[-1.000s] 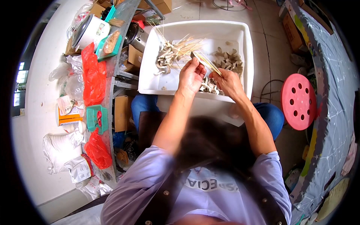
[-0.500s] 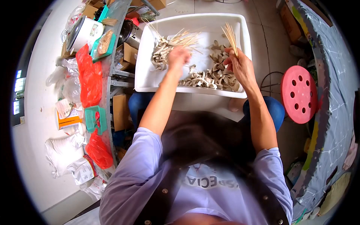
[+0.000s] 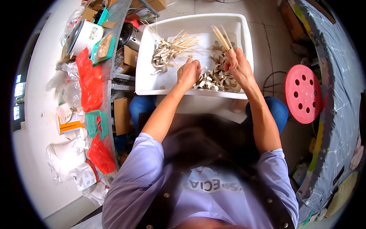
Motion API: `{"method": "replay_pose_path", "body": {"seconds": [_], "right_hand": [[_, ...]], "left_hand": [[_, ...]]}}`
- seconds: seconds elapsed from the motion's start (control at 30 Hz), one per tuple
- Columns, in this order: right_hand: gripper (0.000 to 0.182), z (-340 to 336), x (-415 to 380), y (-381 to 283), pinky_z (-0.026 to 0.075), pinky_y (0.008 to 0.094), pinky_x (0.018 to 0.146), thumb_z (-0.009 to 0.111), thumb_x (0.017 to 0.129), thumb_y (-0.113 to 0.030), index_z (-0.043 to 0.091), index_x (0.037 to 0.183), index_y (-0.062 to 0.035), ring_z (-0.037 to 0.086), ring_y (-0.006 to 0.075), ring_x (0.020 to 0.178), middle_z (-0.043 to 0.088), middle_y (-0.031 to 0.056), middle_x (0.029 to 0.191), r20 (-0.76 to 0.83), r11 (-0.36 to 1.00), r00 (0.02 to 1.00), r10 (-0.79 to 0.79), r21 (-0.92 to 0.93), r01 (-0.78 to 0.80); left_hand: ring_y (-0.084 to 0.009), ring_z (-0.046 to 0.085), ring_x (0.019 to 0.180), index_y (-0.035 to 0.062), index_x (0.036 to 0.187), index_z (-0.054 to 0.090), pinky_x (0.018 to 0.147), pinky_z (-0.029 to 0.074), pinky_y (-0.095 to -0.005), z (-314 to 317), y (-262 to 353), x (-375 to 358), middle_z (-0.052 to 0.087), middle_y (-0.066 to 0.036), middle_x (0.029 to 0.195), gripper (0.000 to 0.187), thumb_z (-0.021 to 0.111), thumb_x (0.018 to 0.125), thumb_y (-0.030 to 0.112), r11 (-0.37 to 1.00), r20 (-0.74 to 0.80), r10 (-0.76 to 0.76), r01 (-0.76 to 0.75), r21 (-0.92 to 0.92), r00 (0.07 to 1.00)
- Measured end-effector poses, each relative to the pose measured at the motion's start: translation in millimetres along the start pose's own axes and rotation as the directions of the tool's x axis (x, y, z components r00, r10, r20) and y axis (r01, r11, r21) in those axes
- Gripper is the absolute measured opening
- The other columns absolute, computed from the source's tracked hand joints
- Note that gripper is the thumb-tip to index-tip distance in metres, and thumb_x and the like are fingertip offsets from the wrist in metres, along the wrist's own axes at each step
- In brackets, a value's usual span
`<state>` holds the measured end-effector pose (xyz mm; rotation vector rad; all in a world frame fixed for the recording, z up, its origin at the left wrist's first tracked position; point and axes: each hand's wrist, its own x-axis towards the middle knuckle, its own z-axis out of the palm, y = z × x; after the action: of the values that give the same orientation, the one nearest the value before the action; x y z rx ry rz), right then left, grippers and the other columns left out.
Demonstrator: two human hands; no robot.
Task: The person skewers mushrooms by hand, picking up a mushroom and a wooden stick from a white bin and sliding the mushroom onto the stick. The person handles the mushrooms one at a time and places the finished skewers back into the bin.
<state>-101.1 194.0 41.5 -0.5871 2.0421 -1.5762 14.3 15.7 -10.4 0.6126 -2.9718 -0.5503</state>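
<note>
A white plastic tub rests across the knees. My right hand is closed round a bundle of thin wooden skewers, which point up and to the left over the tub's right side. My left hand is a closed fist near the front middle of the tub; what it holds, if anything, is hidden. Just right of it lies a heap of loose, curled, grey-beige pieces, partly covered by my right hand. On the tub's left side, similar pieces threaded on skewers lie in a pile, sticks fanning out.
To the left, a metal shelf holds red plastic bags, a green basket and a white pot-like appliance. A red round stool with holes stands at the right. Beyond it hangs a grey patterned cloth.
My left hand has moved right and toward me, from the skewered pile to beside the loose heap. My right hand has shifted slightly left and lower, with the skewers tilting further left.
</note>
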Motion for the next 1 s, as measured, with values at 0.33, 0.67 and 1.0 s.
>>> {"method": "replay_pose_path", "body": {"seconds": [0.33, 0.67, 1.0], "right_hand": [[0.024, 3.5, -3.0, 6.2, 0.041, 0.0261, 0.061, 0.05, 0.093, -0.024, 0.06, 0.089, -0.0027, 0.052, 0.0101, 0.062, 0.061, 0.0031, 0.064, 0.1, 0.992, 0.991, 0.088, 0.079, -0.096], [0.024, 15.1, -6.9, 6.7, 0.042, 0.0251, 0.057, 0.051, 0.094, -0.023, 0.059, 0.089, -0.0017, 0.053, 0.0097, 0.06, 0.061, 0.0034, 0.064, 0.204, 0.999, 0.979, 0.012, -0.048, -0.002], [0.018, 16.3, -7.3, 9.9, 0.045, 0.0269, 0.057, 0.06, 0.087, -0.018, 0.059, 0.087, 0.0002, 0.057, 0.0108, 0.059, 0.061, 0.0041, 0.062, 0.131, 0.99, 0.991, 0.012, 0.139, -0.031]], "left_hand": [[-0.017, 0.064, 0.084, 0.0028, 0.098, 0.056, 0.07, 0.053, -0.0269, -28.9, 31.1, -8.2, 0.063, -0.007, 0.095, 0.011, 0.059, 0.091, 0.011, -0.097, 0.226, -0.17, 0.212, -0.973, 0.959], [-0.0131, 0.06, 0.083, 0.0081, 0.09, 0.06, 0.079, 0.049, -0.0306, -20.2, 35.1, -5.1, 0.063, -0.002, 0.087, 0.012, 0.066, 0.087, 0.018, -0.024, 0.146, -0.29, 0.145, -0.989, 0.946], [-0.0151, 0.062, 0.086, 0.007, 0.101, 0.058, 0.075, 0.05, -0.0291, -29.2, 45.2, -8.0, 0.064, -0.007, 0.103, 0.015, 0.063, 0.089, 0.015, -0.082, 0.074, -0.384, 0.046, -0.996, 0.92]]}}
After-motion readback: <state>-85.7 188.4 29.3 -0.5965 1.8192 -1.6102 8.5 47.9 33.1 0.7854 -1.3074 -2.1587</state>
